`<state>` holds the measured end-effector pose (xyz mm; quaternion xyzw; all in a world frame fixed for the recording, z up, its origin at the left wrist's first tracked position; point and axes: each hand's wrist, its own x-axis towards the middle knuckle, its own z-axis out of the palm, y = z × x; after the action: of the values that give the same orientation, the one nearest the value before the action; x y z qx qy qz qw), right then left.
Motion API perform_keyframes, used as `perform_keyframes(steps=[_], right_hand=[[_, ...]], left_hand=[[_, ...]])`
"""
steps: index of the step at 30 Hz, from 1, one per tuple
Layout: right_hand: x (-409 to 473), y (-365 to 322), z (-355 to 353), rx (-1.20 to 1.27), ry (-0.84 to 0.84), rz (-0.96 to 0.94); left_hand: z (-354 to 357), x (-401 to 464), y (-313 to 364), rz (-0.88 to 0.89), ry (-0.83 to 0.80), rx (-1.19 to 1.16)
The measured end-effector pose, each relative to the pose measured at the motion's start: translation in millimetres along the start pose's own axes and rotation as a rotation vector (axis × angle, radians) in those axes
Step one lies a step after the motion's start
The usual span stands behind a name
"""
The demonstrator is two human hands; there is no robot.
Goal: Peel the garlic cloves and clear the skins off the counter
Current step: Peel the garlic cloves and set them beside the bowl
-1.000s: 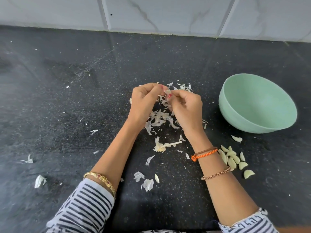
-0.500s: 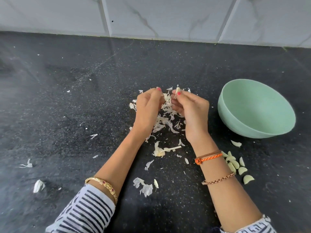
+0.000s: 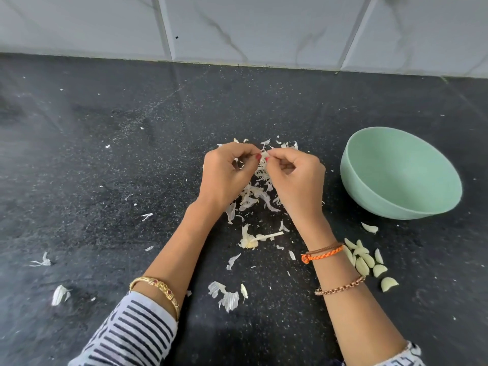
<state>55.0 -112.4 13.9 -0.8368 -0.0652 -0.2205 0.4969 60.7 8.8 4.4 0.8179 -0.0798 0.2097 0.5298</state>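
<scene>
Since half a second earlier, both hands have drawn together again, fingertips meeting above the heap of skins. Left hand (image 3: 227, 175) and right hand (image 3: 295, 178) are raised over the counter (image 3: 105, 167), backs toward the camera, fingers curled, forearms converging from the near edge. Thumb and forefinger of each hand pinch the same small garlic clove (image 3: 264, 155), which lies between the two sets of fingertips and is mostly hidden by them. Directly beneath the grip, the heap of skins (image 3: 257, 191) spreads over the counter, left of the green bowl (image 3: 401, 175). Further skins lie scattered nearer the camera than the heap, including a stem piece (image 3: 257, 238) between the forearms and a flake (image 3: 227, 295) beside the left forearm. Peeled cloves (image 3: 365, 261) rest in a loose group on the counter in front of the bowl, just beside the right wrist. Behind the bowl runs a tiled wall (image 3: 250, 25).
</scene>
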Motion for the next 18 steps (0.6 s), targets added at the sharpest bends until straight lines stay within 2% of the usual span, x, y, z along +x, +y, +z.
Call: perform_keyframes(steps=[4, 10, 12, 15, 18], right_hand=[[-1, 4, 4, -0.165, -0.027, -0.129], [0, 5, 8, -0.315, -0.048, -0.282], [1, 5, 5, -0.287, -0.069, -0.265], [6, -1, -8, -0.033, -0.208, -0.143], [8, -6, -16, 0.234, -0.275, 0.025]], left_hand=[[-2, 2, -7, 0.138, 0.008, 0.107], [2, 3, -11, 0.269, 0.137, 0.226], [-1, 2, -7, 0.183, 0.128, 0.116], [-6, 3, 0, -0.108, 0.054, -0.231], [-11, 8, -6, -0.255, 0.081, -0.247]])
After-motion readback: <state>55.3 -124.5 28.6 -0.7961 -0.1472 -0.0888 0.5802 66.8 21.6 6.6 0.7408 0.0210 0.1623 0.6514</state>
